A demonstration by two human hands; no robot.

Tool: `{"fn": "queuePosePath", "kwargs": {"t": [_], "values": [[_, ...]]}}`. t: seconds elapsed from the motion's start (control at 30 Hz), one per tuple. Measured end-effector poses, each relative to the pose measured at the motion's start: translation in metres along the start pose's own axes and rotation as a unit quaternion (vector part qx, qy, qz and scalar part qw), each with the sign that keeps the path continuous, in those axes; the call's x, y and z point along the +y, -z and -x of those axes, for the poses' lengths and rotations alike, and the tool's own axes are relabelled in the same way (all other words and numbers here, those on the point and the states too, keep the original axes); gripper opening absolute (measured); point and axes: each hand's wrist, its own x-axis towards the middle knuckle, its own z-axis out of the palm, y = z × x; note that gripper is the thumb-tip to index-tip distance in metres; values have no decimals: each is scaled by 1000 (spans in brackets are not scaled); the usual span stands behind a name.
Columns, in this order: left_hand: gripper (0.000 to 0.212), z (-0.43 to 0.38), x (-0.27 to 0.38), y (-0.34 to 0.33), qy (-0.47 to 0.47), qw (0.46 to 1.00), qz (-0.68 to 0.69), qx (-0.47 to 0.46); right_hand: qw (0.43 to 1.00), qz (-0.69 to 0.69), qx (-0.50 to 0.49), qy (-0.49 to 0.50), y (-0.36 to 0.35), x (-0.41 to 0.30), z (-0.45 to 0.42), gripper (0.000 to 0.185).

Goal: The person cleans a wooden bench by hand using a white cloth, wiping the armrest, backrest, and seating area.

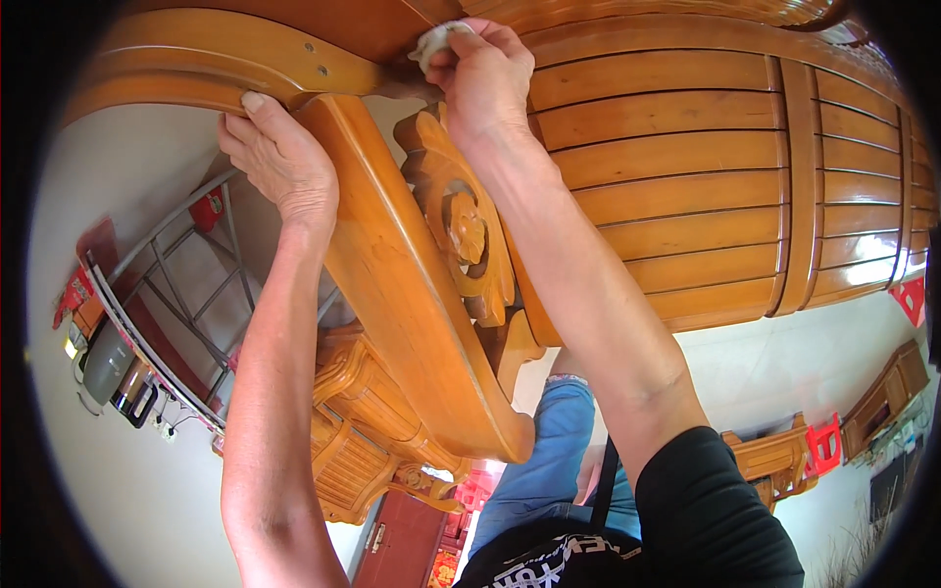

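Observation:
At the top of the view my right hand grips a bunched whitish cloth. The cloth lies against the wood where the curved back frame of a varnished wooden bench meets its slatted seat. My left hand rests on the lower edge of that frame, thumb on the near face and fingers bent behind it. Between my forearms slopes the broad wooden armrest. Beneath it sits a carved floral panel, partly covered by my right forearm.
On the left, a metal-framed rack stands by the wall, with an electric kettle beside it. Another carved wooden seat is below the armrest. Toward the right are a red plastic stool and a wooden cabinet.

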Motion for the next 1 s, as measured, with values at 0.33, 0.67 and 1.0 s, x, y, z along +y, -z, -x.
{"fn": "queuePosePath", "kwargs": {"t": [0.33, 0.67, 1.0], "values": [[76, -5, 0, -1, 7, 1000, -7, -1, 996, 78, 36, 27, 23, 28, -13, 9], [73, -3, -1, -3, -22, 1000, -15, 12, 819, 334, -131, 447, -38, 1, 28, 32], [73, -7, -29, -7, -73, 996, -45, 18, 701, 318, -204, 605, -147, -48, 42, 22]]}}
